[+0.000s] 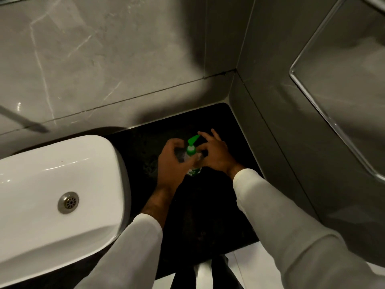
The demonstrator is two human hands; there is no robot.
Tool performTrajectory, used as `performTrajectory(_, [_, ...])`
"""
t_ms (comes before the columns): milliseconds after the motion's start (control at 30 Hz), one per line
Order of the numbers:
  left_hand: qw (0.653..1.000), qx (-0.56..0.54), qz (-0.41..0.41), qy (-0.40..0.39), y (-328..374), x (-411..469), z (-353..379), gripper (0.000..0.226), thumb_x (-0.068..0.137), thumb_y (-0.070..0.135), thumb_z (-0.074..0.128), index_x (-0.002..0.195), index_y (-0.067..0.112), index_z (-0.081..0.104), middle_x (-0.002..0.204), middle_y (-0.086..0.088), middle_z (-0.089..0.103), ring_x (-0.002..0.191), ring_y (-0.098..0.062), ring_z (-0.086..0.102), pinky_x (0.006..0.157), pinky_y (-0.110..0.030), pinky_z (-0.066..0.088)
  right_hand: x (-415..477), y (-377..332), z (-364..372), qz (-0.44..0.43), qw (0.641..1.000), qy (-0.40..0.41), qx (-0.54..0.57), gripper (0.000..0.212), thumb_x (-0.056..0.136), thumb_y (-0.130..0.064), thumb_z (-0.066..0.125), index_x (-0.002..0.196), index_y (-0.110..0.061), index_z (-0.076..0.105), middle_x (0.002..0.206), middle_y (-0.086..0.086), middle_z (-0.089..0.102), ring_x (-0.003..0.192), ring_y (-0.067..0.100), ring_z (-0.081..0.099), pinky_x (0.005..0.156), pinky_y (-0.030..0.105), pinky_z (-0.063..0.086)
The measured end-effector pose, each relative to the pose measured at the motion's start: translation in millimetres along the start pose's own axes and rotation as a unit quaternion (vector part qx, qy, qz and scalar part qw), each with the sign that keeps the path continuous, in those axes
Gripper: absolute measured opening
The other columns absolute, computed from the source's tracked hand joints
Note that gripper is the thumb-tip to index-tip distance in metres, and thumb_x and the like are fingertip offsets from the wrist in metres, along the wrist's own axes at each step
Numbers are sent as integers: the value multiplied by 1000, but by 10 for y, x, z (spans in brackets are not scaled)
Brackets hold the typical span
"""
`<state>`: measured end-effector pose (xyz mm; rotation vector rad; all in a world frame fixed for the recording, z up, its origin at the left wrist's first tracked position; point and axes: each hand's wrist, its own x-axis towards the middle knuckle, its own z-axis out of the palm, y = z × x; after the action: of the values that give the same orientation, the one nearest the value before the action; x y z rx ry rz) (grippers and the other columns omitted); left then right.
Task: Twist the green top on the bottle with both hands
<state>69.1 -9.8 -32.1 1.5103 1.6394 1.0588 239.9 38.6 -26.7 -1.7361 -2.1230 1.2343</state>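
Beside the white sink (100, 147) at the left of the frame, the left hand (170, 161) curls round the clear soap bottle (194, 171), which stands upright on the dark counter (208, 205) at centre. That hand should brace the body firmly while the right hand (216, 155), pinching the green pump (191, 148) at its collar, turns it squarely, likely without tipping the bottle.

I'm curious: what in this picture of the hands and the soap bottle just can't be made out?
All in the head view:
- Soap bottle: the left hand wraps its body; label too small to read.
- Right hand: whether it pinches the green pump or only touches it is unclear; the fingers overlap.
- Sink: cut off by the left edge.
- Blurred bar at left: unidentifiable.
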Motion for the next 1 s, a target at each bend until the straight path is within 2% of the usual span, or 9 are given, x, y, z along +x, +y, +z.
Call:
performTrajectory(67, [1000, 16, -2, -1, -19, 20, -1, 34, 80, 33, 82, 103, 45, 61, 105, 16, 69, 102, -4, 67, 86, -17, 54, -13, -24, 1, 3, 1000, 0, 1, 37, 71, -41, 89, 105, -27, 81, 172, -10, 25, 164, 30, -3, 127, 66, 9])
performTrajectory(167, [997, 26, -1, -78, -61, 32, -5, 41, 89, 8, 68, 130, 16, 63, 142, -8, 59, 140, -17, 45, 112, -42, 45, -28, -36, -27, 5, 1000, -2, -7, 40, 71, -43, 89, 107, -27, 81, 172, -10, 25, 164, 29, -4, 127, 66, 9])
performTrajectory(300, [1000, 20, -1, -6, 28, -16, -10, 38, 81, 36, 79, 111, 45, 58, 116, 12, 62, 107, 5, 60, 84, -5, 46, -36, -72, -31, 5, 1000, -4, -16, 32, 75, -40, 86, 104, -27, 81, 172, -9, 26, 164, 29, -4, 127, 67, 8])
performTrajectory(367, [999, 23, -23, 2, 27, -12, -20, 32, 81, 35, 79, 100, 49, 58, 100, 19, 65, 95, 8, 63, 79, -10, 51, -40, -86, -31, 3, 1000, -3, -13, 35, 74, -40, 87, 105, -26, 81, 172, -8, 26, 164, 29, -4, 127, 67, 6])
performTrajectory(467, [996, -54, -44, -58, 7, -37, -35, 43, 89, 3, 65, 125, 27, 61, 133, -4, 65, 125, -13, 61, 108, -41, 50, -49, -84, -46, 10, 1000, 0, -11, 42, 72, -42, 89, 108, -24, 81, 172, -9, 27, 164, 27, -3, 128, 65, 7])
performTrajectory(533, [997, -64, -33, -21, -18, -73, -29, 49, 84, 1, 66, 126, 26, 59, 142, -7, 57, 132, -17, 54, 112, -33, 45, -45, -89, -41, 11, 1000, 0, -14, 43, 72, -42, 89, 110, -25, 81, 172, -8, 26, 164, 28, -3, 128, 65, 8])
performTrajectory(633, [998, -18, -41, 42, -5, -122, -23, 34, 79, 31, 83, 107, 34, 66, 115, 7, 68, 106, 0, 65, 88, -14, 51, -32, -101, -27, 6, 1000, -4, -19, 43, 74, -42, 87, 113, -27, 81, 172, -8, 26, 164, 29, -3, 127, 67, 9])
performTrajectory(800, [999, 31, -20, -5, 22, -70, -33, 41, 87, -4, 56, 120, 15, 70, 131, 2, 58, 136, -16, 47, 114, -40, 38, -14, -90, -41, 11, 1000, -2, -23, 43, 70, -44, 90, 107, -24, 82, 171, -9, 28, 164, 28, -1, 128, 63, 10])
performTrajectory(1000, [996, 36, -25, 71, 157, -122, -6, 24, 79, 40, 81, 96, 35, 66, 99, 12, 69, 96, -8, 65, 84, -33, 56, 10, -131, -11, 12, 1000, 6, -25, 34, 77, -41, 85, 107, -26, 82, 170, -7, 32, 164, 28, 2, 126, 67, 13])
